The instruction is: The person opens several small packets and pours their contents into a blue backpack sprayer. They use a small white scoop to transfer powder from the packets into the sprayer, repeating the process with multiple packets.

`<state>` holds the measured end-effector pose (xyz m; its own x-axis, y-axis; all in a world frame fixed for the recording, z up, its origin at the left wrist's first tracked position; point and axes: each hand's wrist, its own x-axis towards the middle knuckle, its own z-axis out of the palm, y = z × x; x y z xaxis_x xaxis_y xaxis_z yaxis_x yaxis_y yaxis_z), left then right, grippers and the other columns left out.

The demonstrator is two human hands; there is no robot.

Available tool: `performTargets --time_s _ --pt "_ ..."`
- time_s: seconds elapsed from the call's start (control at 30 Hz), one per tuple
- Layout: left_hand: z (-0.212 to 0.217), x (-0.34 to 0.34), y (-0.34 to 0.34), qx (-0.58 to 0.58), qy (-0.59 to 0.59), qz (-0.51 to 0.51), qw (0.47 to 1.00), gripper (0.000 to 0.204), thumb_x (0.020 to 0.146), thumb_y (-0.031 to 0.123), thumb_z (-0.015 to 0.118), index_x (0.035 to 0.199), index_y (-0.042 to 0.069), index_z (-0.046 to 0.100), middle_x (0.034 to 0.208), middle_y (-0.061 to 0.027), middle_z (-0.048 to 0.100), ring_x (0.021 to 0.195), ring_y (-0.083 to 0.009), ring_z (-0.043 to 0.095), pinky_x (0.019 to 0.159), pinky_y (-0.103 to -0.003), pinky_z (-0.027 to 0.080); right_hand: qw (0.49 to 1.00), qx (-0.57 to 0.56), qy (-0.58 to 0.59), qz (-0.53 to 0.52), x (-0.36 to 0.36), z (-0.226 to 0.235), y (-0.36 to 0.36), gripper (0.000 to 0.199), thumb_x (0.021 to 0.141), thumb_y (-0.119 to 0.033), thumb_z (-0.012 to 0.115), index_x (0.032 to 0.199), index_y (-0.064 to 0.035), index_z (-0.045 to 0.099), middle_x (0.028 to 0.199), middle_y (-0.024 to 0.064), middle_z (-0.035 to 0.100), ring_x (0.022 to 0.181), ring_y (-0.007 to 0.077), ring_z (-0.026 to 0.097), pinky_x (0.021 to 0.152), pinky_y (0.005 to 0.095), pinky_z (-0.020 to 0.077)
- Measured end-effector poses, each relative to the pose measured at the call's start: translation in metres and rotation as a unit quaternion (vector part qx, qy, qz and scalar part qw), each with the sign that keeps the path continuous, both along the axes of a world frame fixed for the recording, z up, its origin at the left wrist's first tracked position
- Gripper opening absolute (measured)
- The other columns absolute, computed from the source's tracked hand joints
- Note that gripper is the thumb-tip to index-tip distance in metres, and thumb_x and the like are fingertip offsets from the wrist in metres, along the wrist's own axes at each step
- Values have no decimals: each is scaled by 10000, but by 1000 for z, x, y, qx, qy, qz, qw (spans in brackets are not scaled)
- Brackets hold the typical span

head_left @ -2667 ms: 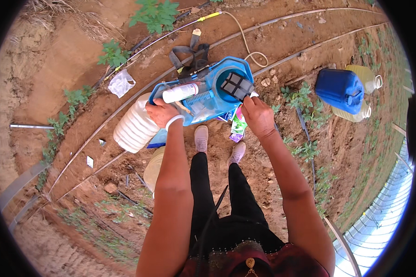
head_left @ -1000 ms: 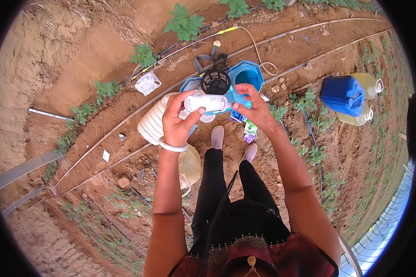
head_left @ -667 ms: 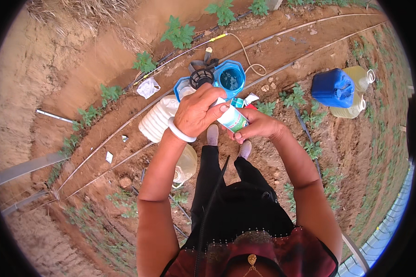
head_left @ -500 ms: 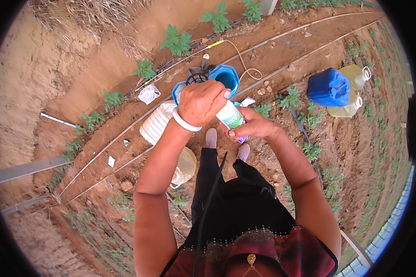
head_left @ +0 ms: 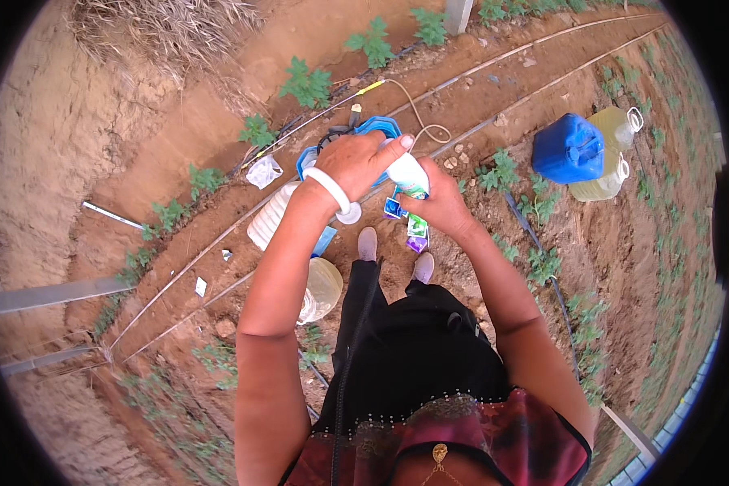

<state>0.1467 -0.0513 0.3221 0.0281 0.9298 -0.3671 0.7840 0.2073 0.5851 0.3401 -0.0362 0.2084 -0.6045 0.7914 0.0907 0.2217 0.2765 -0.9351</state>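
Observation:
Both my hands are on a white bottle (head_left: 409, 176) with a green-patterned label, held tilted above the ground. My right hand (head_left: 445, 201) wraps its lower part. My left hand (head_left: 352, 168) is closed at its upper end, thumb along the top; its other fingers are hidden. Behind the hands stands a blue tub-like container (head_left: 378, 125), mostly covered by my left hand. Below the bottle lie small packets: a blue one (head_left: 393, 207), a green one (head_left: 416, 226) and a purple one (head_left: 417, 243). By my bracelet shows a white disc (head_left: 349, 214), its kind unclear.
A white ribbed jug (head_left: 270, 217) and a yellowish jug (head_left: 322, 290) stand left of my feet. At right are a blue jerrycan (head_left: 569, 149) and two yellowish jugs. A spray wand (head_left: 324, 107) with a hose lies beyond. Pipes and young plants line the soil.
The bottle and both hands have shifted slightly, with the left thumb now pointing further right. The coloured packets below the bottle have come into view, and more of the blue container is covered.

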Motion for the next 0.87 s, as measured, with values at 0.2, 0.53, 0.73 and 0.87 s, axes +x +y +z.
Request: performTargets --time_s 0.2,0.53,0.73,0.87 --pt "-21 3 -23 99 -341 -55 933 458 914 432 625 1220 92 600 1048 -133 652 874 -238 627 751 -337 490 851 -459 111 229 30 19 10 430 731 -131 758 1114 -52 578 865 18 625 716 71 565 577 232 433" --pt "-10 18 -20 47 -78 26 996 597 912 571 541 1056 2 647 974 -227 648 852 -355 640 772 -429 491 995 -63 -71 38 30 12 -8 501 750 -258 777 1148 -58 546 941 137 666 870 228 660 784 359 512" --pt "-25 2 -24 110 -204 -11 973 405 868 350 707 1174 94 638 948 -50 634 771 -107 539 683 -277 453 993 -101 -10 68 31 1 -4 487 749 -262 786 1128 -66 551 939 142 665 866 242 663 773 351 511" --pt "-13 12 -21 0 -65 84 994 442 864 438 678 1081 53 661 874 -156 670 810 -226 646 727 -351 492 994 -47 -82 61 30 11 -9 484 772 -271 775 1151 -78 544 1026 135 682 989 290 670 812 369 515"
